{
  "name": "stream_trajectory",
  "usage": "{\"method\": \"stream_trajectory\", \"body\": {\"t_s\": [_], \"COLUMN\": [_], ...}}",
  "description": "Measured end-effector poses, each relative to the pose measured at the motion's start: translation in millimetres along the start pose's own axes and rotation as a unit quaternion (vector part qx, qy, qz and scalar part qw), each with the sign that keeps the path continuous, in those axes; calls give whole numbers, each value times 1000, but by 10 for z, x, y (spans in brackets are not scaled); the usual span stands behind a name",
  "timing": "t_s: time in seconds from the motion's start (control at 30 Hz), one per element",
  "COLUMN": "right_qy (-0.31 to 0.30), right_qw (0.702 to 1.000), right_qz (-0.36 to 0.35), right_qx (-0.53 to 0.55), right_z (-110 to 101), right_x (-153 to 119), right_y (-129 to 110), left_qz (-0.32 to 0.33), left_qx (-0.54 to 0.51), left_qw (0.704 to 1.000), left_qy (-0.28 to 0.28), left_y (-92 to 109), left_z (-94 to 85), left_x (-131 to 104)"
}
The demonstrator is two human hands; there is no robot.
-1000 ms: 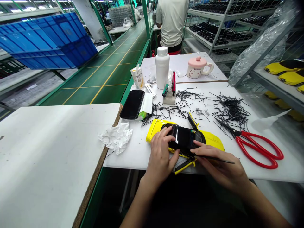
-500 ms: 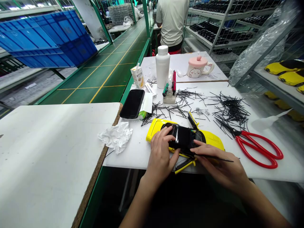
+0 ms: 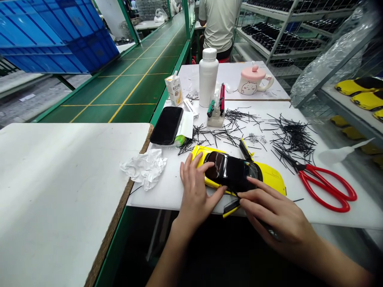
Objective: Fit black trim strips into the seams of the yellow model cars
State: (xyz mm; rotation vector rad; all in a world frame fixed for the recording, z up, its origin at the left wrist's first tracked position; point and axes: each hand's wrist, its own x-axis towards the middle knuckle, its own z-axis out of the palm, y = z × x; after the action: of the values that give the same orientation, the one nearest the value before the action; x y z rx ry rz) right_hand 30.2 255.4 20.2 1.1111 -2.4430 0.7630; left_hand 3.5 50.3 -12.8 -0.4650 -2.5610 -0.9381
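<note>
A yellow model car [image 3: 273,175] with a black roof lies on the white worktable, its far door [image 3: 245,149] and near door [image 3: 231,208] swung out. My left hand [image 3: 196,191] steadies the car, fingers spread over its left end and roof, thumb against the near side. At the near door opening, my right hand [image 3: 275,211] has its thumb and fingers pinched together on a thin black strip, mostly hidden by the fingers. Loose black strips [image 3: 295,137] lie in piles beyond the car. Red-handled scissors [image 3: 326,185] rest right of it, partly open.
Crumpled tissue [image 3: 145,168], a phone [image 3: 166,125], a drink carton [image 3: 174,91], a white bottle [image 3: 208,77], a pen holder [image 3: 215,119] and a lidded mug [image 3: 253,81] stand or lie around. A green conveyor [image 3: 134,87] runs left; a rack with yellow cars [image 3: 359,88] is right.
My right hand has shifted left and down to the near door; the strip that showed along its fingers is now mostly hidden. My left fingers have spread wider and slid left on the car.
</note>
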Motion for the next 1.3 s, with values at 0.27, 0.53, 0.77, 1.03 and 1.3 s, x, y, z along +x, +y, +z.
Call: {"method": "stream_trajectory", "body": {"t_s": [0.27,0.53,0.77,1.03,1.3], "right_qy": [-20,-36,-49,2,129], "right_qw": [998,994,993,973,944], "right_qz": [64,100,110,213,263], "right_qx": [19,31,-13,84,151], "right_z": [-46,-74,-108,-43,-78], "right_x": [158,172,198,27,48], "right_y": [-26,-2,-16,28,-119], "left_qz": [-9,-11,-8,-1,2], "left_qx": [-16,-36,-44,-79,-86], "left_qw": [1000,999,999,997,996], "left_qy": [-6,-7,-2,-1,-2], "left_y": [-15,-38,-36,-54,-77], "left_z": [-23,-20,13,-12,-6], "left_x": [12,-9,-24,-47,-47]}}
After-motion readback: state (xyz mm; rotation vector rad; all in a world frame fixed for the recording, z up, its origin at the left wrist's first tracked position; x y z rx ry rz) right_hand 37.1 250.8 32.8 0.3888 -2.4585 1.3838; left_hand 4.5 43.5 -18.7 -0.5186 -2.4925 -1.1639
